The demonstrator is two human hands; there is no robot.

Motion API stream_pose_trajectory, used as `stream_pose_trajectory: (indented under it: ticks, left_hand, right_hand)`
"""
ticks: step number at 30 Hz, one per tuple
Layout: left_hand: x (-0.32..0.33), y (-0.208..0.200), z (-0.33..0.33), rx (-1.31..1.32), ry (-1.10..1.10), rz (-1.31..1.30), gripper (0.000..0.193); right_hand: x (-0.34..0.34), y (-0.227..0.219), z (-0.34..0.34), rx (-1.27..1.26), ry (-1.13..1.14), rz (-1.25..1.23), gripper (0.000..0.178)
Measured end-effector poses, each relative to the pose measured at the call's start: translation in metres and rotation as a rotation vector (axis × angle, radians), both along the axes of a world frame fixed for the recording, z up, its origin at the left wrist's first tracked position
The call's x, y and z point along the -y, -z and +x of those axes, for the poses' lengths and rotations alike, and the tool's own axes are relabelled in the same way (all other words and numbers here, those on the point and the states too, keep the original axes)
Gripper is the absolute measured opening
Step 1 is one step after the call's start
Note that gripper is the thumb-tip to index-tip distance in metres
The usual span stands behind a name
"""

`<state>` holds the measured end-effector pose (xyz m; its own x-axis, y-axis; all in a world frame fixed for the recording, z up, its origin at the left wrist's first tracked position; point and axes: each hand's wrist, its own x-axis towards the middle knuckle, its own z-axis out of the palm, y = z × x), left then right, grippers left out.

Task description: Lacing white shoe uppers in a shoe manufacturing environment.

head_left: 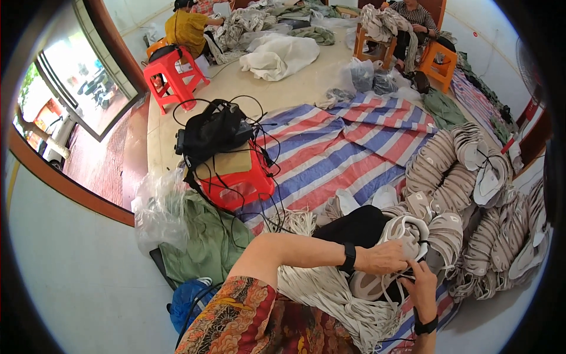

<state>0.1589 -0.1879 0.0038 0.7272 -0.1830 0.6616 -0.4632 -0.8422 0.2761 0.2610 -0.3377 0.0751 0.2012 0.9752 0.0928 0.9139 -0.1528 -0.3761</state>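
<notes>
A beige shoe upper (407,231) with a white lining lies on my lap among more uppers. My left hand (383,258) rests over it, fingers closed in a pinch. My right hand (422,287) comes up from below and meets the left fingertips, thumb and fingers also pinched. A pale shoelace (389,290) runs from the fingers down over the upper; their exact grip on it is partly hidden. Below my left forearm a thick bundle of off-white shoelaces (330,295) spreads over patterned red cloth (247,312). Black bands circle both wrists.
Stacked shoe uppers (433,165) lie to the right. Striped plastic sheeting (330,138) covers the floor ahead. A red stool (239,186) carries a black bag (215,138) and tangled cables. Two seated people (186,29) (415,20) are farther off, among heaped material.
</notes>
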Motion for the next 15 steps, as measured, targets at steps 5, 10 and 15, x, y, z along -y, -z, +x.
stream_pose_trajectory:
  ticks: [5,10,15]
  left_hand:
    - [0.015,-0.003,0.0,0.055,-0.047,-0.027,0.011]
    - [0.022,-0.005,0.01,-0.109,0.044,-0.009,0.011]
    - [0.009,-0.004,0.001,-0.319,0.007,0.038,0.011]
  right_hand:
    - [0.003,0.002,0.002,0.115,-0.073,-0.106,0.04]
    - [0.023,0.02,-0.003,0.064,0.103,-0.01,0.038]
    - [0.003,0.025,0.005,-0.009,-0.054,0.069,0.029]
